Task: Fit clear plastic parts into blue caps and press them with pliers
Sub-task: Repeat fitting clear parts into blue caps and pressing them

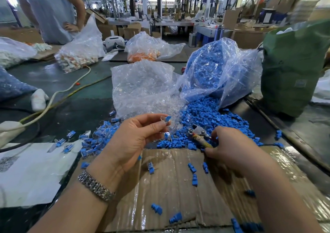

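Finished pieces (89, 143): capped blue-and-clear units lie scattered on the desk (84, 91) left of the cardboard sheet (178, 188), probably dropped there to keep them apart from raw stock.
Left hand (135, 136): raised, fingertips pinching a clear plastic part (162, 118) with a blue cap (168, 118) at its end, held up where the tool can reach it.
Clear-parts bag (142, 88): open toward the person, contents spilling just behind the left hand for easy picking.
Pliers (198, 134): tips resting over the blue pile, not yet at the held piece.
Right hand (230, 147): curled round the pliers' handle, ready to press.
Blue-cap bag (219, 68): open, its pile (210, 115) spreading to the cardboard's far edge.
Obstacles: loose caps litter the cardboard; a green bag (292, 68) stands at the right.
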`<state>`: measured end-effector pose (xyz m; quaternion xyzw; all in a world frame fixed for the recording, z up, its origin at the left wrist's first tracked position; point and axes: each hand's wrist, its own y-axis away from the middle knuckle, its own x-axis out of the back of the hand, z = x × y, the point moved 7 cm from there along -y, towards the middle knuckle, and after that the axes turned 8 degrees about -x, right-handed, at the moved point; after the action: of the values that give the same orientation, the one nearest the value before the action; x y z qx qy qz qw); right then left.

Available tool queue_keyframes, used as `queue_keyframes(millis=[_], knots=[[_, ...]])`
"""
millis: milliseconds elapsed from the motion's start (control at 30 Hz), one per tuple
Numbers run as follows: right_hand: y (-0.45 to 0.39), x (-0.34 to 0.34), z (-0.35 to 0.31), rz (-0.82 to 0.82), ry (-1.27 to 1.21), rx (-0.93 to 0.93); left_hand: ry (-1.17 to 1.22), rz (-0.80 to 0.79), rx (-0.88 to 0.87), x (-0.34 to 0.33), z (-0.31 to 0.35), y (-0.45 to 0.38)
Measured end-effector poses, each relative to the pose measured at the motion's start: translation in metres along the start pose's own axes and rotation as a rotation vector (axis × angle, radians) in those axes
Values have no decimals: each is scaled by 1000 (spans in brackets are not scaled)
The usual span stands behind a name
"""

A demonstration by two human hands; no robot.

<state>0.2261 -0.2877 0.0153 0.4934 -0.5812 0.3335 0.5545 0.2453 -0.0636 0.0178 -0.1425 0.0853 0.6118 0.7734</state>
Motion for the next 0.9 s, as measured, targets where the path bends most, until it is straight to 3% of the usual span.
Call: queue_keyframes(millis=[167, 300, 367, 433, 900], knots=[[3, 9, -5, -12, -348, 93, 74, 64, -2, 9, -1, -3], [16, -1, -22, -337, -759, 187, 99, 67, -18, 9, 0, -4], [28, -8, -35, -509, -845, 249, 80, 66, -28, 8, 0, -4], [38, -9, -44, -575, -857, 300, 51, 65, -35, 7, 1, -3], [47, -4, -58, -411, -714, 289, -287, 59, -202, -4, 12, 3]])
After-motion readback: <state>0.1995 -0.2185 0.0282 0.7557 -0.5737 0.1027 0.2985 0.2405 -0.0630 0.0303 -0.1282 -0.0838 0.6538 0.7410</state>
